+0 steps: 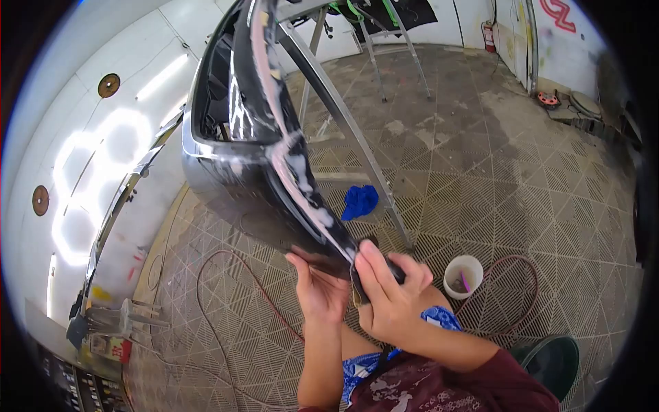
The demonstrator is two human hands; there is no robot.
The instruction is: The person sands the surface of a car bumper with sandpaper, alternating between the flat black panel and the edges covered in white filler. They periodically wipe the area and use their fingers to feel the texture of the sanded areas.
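A glossy black car bumper (240,180) runs from the top of the view down towards me. A pink filler strip (300,194) follows its edge, with whitish wet smears beside it. At the near end, my left hand (322,295) holds the bumper from its outer side, thumb raised and the other fingers partly hidden. My right hand (390,295) is closed around a dark sanding pad (396,270) and presses on the bumper's near edge. Most of the pad is covered by the fingers.
A metal stand (357,147) has its leg right of the bumper. A blue cloth (360,202) hangs or lies near it. On the floor are a white bucket (449,282), a red hose (536,292) and a dark green bucket (575,360). A clear stool (127,316) is at left.
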